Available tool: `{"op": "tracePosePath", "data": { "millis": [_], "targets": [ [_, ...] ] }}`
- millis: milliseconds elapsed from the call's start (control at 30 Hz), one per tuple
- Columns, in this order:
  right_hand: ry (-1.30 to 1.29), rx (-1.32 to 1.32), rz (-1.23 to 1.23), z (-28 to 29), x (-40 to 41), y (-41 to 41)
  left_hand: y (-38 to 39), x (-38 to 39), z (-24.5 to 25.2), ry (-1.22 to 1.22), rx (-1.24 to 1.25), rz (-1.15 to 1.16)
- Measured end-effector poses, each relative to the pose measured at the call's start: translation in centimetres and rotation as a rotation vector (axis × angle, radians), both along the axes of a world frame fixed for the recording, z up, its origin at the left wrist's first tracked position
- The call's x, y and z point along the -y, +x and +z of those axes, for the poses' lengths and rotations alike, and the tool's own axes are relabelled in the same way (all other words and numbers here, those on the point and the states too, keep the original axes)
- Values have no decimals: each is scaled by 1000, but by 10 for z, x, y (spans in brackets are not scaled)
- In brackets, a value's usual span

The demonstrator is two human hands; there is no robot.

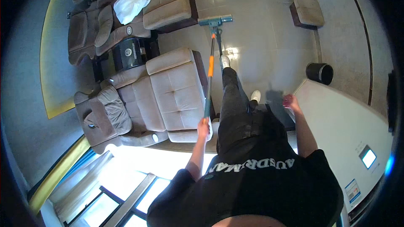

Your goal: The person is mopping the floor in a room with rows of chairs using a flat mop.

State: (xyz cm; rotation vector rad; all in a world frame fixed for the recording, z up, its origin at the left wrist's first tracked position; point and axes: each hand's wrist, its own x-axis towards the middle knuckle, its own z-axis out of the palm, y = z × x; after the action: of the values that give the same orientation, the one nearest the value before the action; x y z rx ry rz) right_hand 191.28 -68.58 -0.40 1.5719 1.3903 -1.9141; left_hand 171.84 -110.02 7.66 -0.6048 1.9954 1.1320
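Note:
My left hand [203,128] is closed around the lower end of the long pole of a flat-headed sponge mop [210,82]. The pole is grey-green with orange parts and reaches away from me. Its wide teal head [215,21] rests on the glossy tiled floor, past the foot of the brown sofa. My right hand [291,101] is at the near corner of a white appliance, with something red at its fingers; what it is, and whether it is gripped, cannot be told. My white shoe [225,61] is beside the pole.
Brown recliner sofas [176,91] line the left, with a black console [131,53] between them and a white plastic bag [132,3] on one seat. A black bin [319,73], a footstool [307,12] and the white appliance [334,126] stand at the right.

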Motion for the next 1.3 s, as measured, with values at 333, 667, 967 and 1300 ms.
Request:
{"op": "tracePosePath", "data": {
  "millis": [333,667,967,1300],
  "targets": [
    [-133,415,27,-2,59,126,155,78,36,-344,-412,-199],
    [189,262,386,23,95,63,-38,-6,-5,-291,-373,-240],
    [39,34,-5,79,89,-45,-226,-106,-53,-215,-333,-42],
    [-54,26,5,61,118,-18,-152,-58,-56,-203,-434,-431]
  ]
}}
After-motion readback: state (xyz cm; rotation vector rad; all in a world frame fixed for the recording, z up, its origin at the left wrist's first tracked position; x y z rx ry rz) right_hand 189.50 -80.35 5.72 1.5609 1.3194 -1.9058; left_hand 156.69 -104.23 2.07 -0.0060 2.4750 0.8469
